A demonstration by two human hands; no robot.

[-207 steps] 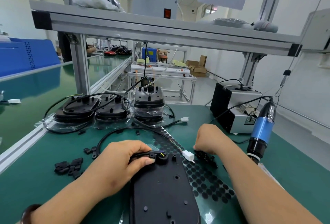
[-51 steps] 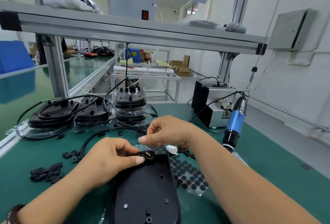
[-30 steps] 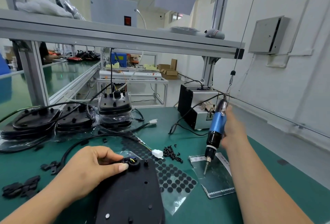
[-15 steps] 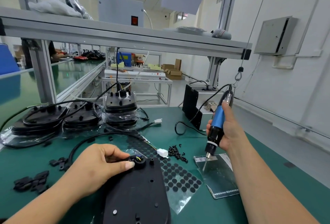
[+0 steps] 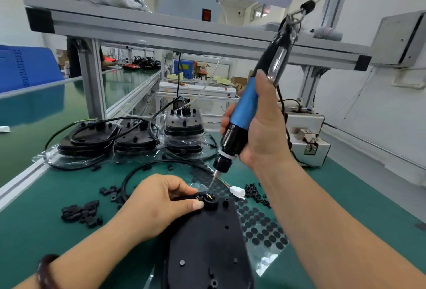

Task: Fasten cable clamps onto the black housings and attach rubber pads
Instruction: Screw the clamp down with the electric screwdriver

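Observation:
A black housing (image 5: pixel 207 242) lies flat on the green mat in front of me. My left hand (image 5: pixel 159 205) pinches a black cable clamp (image 5: pixel 193 197) against the housing's top end, beside the round cable boss with coloured wires. My right hand (image 5: pixel 258 132) grips a blue electric screwdriver (image 5: pixel 244 113), tilted, its bit tip just above the clamp. A clear sheet of round black rubber pads (image 5: pixel 260 229) lies right of the housing. Loose black clamps (image 5: pixel 80 214) sit at the left.
Stacks of finished housings in plastic (image 5: pixel 136 141) stand at the back. A small pile of black screws (image 5: pixel 255 194) and a white connector (image 5: pixel 237 190) lie right of the boss. A grey screw feeder box (image 5: pixel 306 136) stands at the right. An aluminium frame (image 5: pixel 161 33) spans overhead.
My right hand has carried the screwdriver from over the clear tray at the right to the clamp on the housing. My left hand has kept its hold.

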